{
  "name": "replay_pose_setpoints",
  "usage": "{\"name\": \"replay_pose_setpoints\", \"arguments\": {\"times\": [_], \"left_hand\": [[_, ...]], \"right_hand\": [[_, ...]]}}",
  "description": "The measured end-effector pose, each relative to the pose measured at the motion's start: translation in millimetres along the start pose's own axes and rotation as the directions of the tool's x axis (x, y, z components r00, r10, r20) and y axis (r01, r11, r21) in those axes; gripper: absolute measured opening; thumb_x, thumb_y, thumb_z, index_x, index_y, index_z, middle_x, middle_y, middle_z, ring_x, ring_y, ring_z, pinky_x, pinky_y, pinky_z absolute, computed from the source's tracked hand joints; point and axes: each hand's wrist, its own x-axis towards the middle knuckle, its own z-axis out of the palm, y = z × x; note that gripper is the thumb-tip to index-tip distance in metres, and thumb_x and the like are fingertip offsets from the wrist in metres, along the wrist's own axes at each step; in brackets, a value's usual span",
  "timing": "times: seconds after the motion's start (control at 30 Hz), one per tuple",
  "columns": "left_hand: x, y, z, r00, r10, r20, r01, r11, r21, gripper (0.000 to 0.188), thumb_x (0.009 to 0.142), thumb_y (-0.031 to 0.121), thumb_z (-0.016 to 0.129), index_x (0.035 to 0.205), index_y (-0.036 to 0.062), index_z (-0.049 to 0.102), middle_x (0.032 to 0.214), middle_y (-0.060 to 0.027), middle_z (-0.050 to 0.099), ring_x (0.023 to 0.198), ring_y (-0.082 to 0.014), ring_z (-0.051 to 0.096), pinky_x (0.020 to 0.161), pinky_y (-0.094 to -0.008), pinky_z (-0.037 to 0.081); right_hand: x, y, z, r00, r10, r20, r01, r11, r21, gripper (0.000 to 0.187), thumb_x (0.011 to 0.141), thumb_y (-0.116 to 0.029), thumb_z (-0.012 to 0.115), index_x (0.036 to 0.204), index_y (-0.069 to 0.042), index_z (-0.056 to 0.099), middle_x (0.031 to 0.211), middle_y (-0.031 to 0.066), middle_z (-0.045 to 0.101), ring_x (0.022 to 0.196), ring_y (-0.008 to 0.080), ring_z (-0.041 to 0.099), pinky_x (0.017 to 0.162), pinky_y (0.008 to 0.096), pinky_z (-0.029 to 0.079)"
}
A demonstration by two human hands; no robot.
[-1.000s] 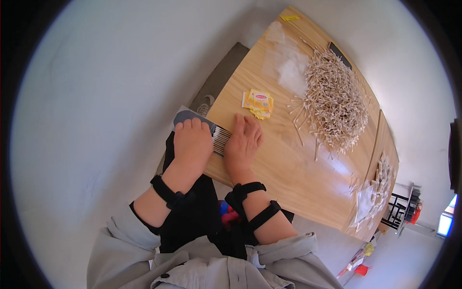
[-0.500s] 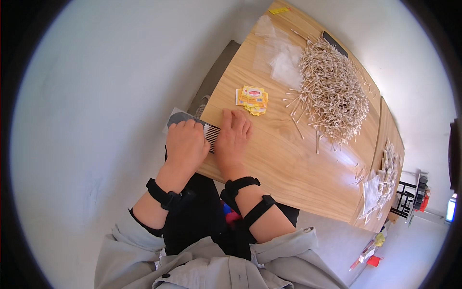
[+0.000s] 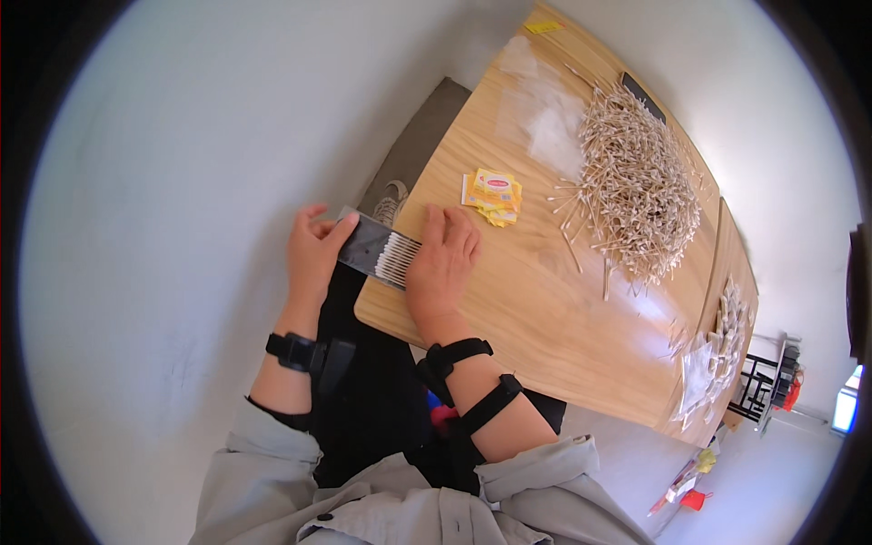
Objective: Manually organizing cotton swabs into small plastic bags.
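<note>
A clear plastic bag (image 3: 361,243) with a row of white-tipped cotton swabs (image 3: 397,258) in it juts out over the table's left edge. Over the bag's right end lies my right hand (image 3: 442,263), holding it against the wood; its fingers point away from me, and its thumb is hidden. My left hand (image 3: 313,254) is open at the bag's outer end, thumb and fingers apart, with the thumb tip at the bag's edge. Just beyond my right fingers sits a small stack of yellow printed cards (image 3: 495,194).
A big heap of loose cotton swabs (image 3: 636,182) covers the table's (image 3: 527,309) far right part. Empty clear bags (image 3: 554,136) lie left of it, a dark flat object (image 3: 643,97) behind it. More swabs (image 3: 727,318) and bags lie at the right end. A wall rises on the left.
My left hand has moved left off the swabs and opened from a fist, uncovering the bag's outer part. My right hand has stayed on the bag. The view has shifted slightly.
</note>
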Motion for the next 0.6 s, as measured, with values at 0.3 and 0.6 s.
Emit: {"name": "replay_pose_setpoints", "arguments": {"times": [0.3, 0.6], "left_hand": [[-7.8, 8.7, 13.9, 0.943, -0.248, 0.224, 0.317, 0.874, -0.368, 0.029, 0.08, 0.022, 0.077, 0.094, -0.0002, 0.064, 0.085, -0.0036, 0.065, 0.075, -0.0099, 0.061, 0.07, -0.0236, 0.048], [-25.2, -13.6, 21.3, 0.891, -0.325, 0.318, 0.453, 0.574, -0.682, 0.029, 0.084, 0.017, 0.073, 0.104, 0.0009, 0.061, 0.092, -0.0048, 0.066, 0.077, -0.0117, 0.064, 0.07, -0.0257, 0.052]], "right_hand": [[-1.4, 3.5, 5.9, 0.998, -0.047, -0.051, 0.044, 0.997, -0.06, 0.039, 0.084, -0.002, 0.049, 0.123, -0.003, 0.051, 0.122, 0.0145, 0.045, 0.122, 0.0342, 0.039, 0.107, 0.0458, 0.027], [-1.2, -7.7, 3.0, 0.999, -0.033, -0.013, 0.032, 0.997, -0.067, 0.038, 0.085, -0.004, 0.05, 0.123, -0.002, 0.052, 0.122, 0.0151, 0.047, 0.121, 0.0338, 0.041, 0.104, 0.0448, 0.029]]}}
